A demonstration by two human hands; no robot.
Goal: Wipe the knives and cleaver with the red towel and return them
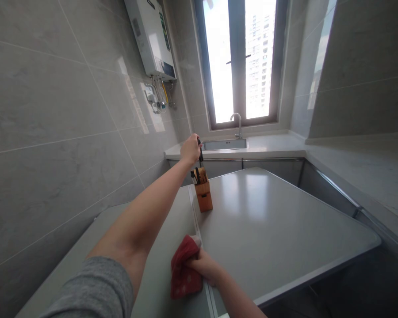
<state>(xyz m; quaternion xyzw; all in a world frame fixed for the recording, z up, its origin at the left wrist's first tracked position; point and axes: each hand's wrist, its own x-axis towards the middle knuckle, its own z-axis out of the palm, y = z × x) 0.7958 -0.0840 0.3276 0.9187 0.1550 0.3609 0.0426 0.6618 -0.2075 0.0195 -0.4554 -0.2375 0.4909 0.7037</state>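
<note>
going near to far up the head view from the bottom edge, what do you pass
right hand gripping the red cloth → wooden knife block → left hand closed on a black handle above the block → sink → faucet → window

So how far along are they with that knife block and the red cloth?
Done: nothing shows as finished. In hand: the left hand grips a black handle just above the wooden knife block, while the right hand holds the red cloth on the grey table. Left: other handles remain in the block.
</note>
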